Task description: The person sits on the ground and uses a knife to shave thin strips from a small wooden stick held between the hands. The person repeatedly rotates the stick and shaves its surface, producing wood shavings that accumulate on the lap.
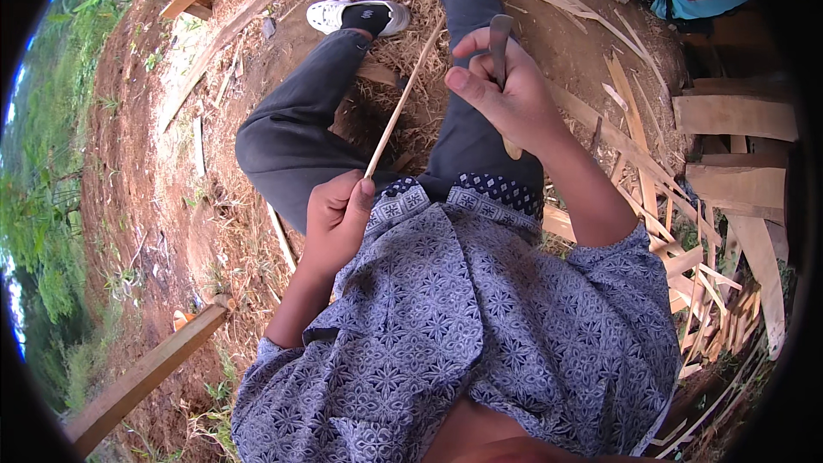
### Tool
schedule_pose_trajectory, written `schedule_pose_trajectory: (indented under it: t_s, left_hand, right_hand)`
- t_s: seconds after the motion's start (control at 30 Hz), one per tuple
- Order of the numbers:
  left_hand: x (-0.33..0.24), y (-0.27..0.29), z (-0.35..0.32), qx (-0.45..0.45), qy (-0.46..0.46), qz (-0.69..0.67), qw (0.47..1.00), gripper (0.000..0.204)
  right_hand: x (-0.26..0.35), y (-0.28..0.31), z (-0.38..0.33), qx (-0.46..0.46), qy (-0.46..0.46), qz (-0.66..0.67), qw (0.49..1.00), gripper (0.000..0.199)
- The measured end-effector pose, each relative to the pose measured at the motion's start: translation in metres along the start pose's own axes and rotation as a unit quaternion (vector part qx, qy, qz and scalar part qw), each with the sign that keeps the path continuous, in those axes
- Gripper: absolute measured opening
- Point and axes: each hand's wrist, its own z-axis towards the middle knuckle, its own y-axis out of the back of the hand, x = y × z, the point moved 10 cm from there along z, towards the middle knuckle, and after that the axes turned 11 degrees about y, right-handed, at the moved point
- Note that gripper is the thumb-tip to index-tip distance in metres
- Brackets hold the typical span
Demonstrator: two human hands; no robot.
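Head view: seated person in a patterned shirt (411, 309) and dark trousers (296, 141), legs out in front, left knee bent outward.

Left hand (336, 223): clamped on the near end of a thin pale stick (406, 99), thumb along it, just in front of the left hip. Stick slants up and to the right between the legs, far end near the right shin.

Right hand (514, 90): raised over the right thigh, closed round a knife (500, 47). Blade points up past the thumb; light handle end shows under the palm. Thumb and forefinger apart at the tips; remaining fingers mostly hidden. Blade and stick do not touch.

Surroundings: white shoe (321, 15) on the left foot, on brown ground (141, 180) littered with shavings. Split strips (630, 154) to the right, planks (735, 116) beyond them. Beam (154, 381) at lower left; greenery (51, 249) along the left rim. Second person (703, 0), partly visible in blue, upper right.
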Motion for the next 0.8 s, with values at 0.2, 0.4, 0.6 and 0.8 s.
schedule_pose_trajectory:
  t_s: [0.2,0.4,0.6,0.8]
  left_hand:
    - [-0.037,-0.008,-0.004,-0.074,-0.079,0.171,0.979,0.035]
    - [-0.013,-0.013,0.0,0.006,-0.021,0.063,0.998,0.042]
    - [0.011,-0.045,0.003,0.196,0.18,-0.385,0.884,0.046]
    - [0.017,-0.054,0.001,0.179,0.242,-0.411,0.861,0.046]
  right_hand:
    - [-0.002,-0.025,0.012,0.005,-0.011,0.024,1.0,0.039]
    - [-0.004,-0.026,0.014,-0.003,0.077,0.029,0.997,0.03]
    - [-0.008,-0.017,0.012,-0.021,0.143,0.036,0.989,0.024]
    - [-0.029,0.013,0.005,-0.166,0.173,-0.114,0.964,0.026]
